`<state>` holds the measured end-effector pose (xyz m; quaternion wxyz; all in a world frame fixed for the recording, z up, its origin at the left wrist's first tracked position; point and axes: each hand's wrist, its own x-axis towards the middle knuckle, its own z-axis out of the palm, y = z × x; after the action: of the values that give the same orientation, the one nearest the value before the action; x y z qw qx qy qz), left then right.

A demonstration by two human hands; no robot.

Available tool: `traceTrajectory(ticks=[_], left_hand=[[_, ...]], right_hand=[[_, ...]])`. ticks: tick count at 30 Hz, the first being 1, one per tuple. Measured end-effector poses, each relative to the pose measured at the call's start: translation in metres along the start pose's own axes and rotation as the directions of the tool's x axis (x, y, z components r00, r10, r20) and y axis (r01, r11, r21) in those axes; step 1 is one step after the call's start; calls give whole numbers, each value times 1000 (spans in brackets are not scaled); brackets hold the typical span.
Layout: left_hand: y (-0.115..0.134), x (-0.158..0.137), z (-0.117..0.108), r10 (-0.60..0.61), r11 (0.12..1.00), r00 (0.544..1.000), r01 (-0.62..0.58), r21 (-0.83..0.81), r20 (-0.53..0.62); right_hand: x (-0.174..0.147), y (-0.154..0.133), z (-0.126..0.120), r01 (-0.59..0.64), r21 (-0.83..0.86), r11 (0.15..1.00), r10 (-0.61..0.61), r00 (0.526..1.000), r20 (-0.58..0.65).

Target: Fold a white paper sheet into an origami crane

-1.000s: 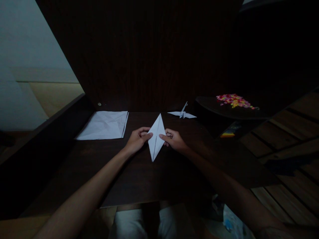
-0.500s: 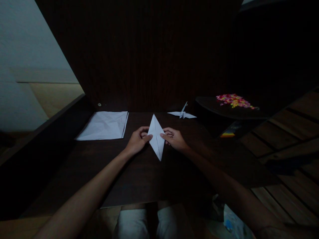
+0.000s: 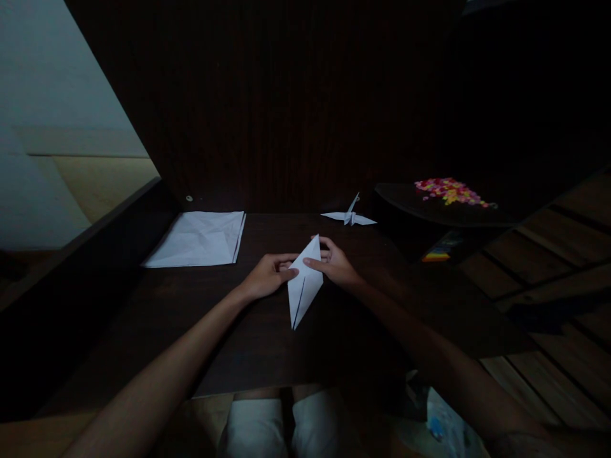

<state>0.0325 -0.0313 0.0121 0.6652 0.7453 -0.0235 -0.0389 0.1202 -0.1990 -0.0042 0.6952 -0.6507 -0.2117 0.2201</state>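
Note:
A white folded paper kite shape (image 3: 304, 284) is held over the dark wooden desk (image 3: 248, 331), its long point toward me. My left hand (image 3: 267, 275) pinches its left edge with thumb and fingers. My right hand (image 3: 335, 262) grips its upper right edge, fingers curled behind the top. Both hands sit close together at the middle of the desk.
A stack of white paper sheets (image 3: 198, 239) lies at the back left. A finished white paper crane (image 3: 350, 217) stands at the back, right of centre. A dark tray with colourful small pieces (image 3: 449, 191) sits at the right. A dark panel rises behind the desk.
The folded paper has come lower and closer to me and tilted, its top now by my right fingers. Both hands shifted slightly with it.

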Motion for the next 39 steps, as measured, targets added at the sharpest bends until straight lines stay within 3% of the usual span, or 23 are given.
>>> traceTrajectory(ticks=[6,13,19,22,29,32,35,39], left_hand=[[-3,0,0,9,998,997,-5,66,-70],[0,-3,4,58,998,998,-58,32,-20],[-6,2,0,108,993,981,-100,56,-161],[-11,6,-6,163,983,956,-136,125,-244],[-9,6,-17,253,900,934,-132,416,-252],[-6,3,-17,287,836,930,-126,535,-229],[-4,1,-17,339,761,924,-159,628,-176],[-4,1,-17,366,684,928,-216,696,-72]], right_hand=[[0,-1,-3,19,-65,998,-19,1000,-8],[1,1,-4,82,-113,990,-89,995,-53],[2,-2,-4,156,-168,973,-181,973,-146],[3,-2,-5,158,-179,971,-189,967,-173],[3,-2,-8,168,-252,953,-216,960,-178],[1,-4,-9,214,-417,883,-297,944,-145],[-1,-6,-10,258,-605,753,-362,931,-54],[-5,-7,-7,284,-783,554,-354,931,87]])
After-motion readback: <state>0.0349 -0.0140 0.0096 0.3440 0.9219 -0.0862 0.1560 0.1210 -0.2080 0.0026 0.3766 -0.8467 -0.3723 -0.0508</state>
